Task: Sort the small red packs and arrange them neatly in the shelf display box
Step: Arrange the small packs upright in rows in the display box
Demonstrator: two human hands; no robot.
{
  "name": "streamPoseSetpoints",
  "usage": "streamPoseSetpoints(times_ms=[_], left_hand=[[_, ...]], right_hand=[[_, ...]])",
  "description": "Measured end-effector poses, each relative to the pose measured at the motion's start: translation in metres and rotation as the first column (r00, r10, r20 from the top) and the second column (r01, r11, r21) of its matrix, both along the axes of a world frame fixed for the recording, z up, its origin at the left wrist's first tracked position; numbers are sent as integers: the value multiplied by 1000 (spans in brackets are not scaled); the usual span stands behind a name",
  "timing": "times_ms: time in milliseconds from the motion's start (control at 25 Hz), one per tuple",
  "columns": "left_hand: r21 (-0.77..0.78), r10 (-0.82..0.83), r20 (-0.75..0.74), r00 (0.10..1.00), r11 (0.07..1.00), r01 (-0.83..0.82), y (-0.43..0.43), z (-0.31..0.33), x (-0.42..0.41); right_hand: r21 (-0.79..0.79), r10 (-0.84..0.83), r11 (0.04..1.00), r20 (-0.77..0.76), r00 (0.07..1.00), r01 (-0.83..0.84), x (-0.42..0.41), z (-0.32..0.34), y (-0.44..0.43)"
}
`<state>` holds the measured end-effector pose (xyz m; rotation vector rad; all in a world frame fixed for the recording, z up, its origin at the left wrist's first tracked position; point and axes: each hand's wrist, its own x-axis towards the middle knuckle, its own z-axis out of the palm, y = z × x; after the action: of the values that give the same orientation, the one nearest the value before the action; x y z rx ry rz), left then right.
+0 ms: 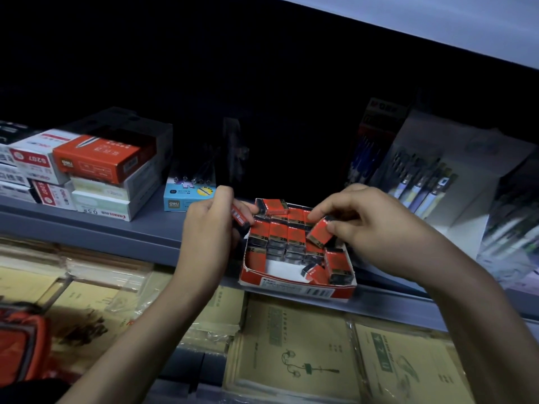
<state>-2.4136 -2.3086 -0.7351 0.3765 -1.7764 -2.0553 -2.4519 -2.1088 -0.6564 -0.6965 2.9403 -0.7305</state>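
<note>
A red display box [297,288] sits at the front edge of the grey shelf [122,228]. Several small red packs marked 2B [278,228] stand in rows in its far part; a loose pack [316,274] lies tilted near the front, and bare white floor shows at the front left. My left hand [208,225] grips one red pack [240,218] just left of the box. My right hand [370,225] pinches another red pack [319,233], tilted above the rows at the box's right side.
Stacked white and red stationery boxes [99,164] fill the shelf's left. A blue pen box [189,196] stands behind my left hand. Pen displays [431,185] stand at the right. Below the shelf lie wrapped notebooks [297,351]; a red bag [23,345] is at lower left.
</note>
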Motion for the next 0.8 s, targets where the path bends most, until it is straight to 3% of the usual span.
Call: streamPoseSetpoints(times_ms=[240, 600, 800], left_hand=[[12, -5, 4, 1000, 1000, 5, -1, 1, 0], [2, -25, 16, 1000, 1000, 25, -1, 2, 1], [-2, -10, 12, 1000, 1000, 10, -1, 0, 0]], right_hand=[[-143, -26, 989, 110, 994, 42, -5, 0, -4], [-76, -153, 986, -36, 988, 150, 1, -19, -12], [-63, -153, 986, -10, 988, 152, 6, -14, -6]])
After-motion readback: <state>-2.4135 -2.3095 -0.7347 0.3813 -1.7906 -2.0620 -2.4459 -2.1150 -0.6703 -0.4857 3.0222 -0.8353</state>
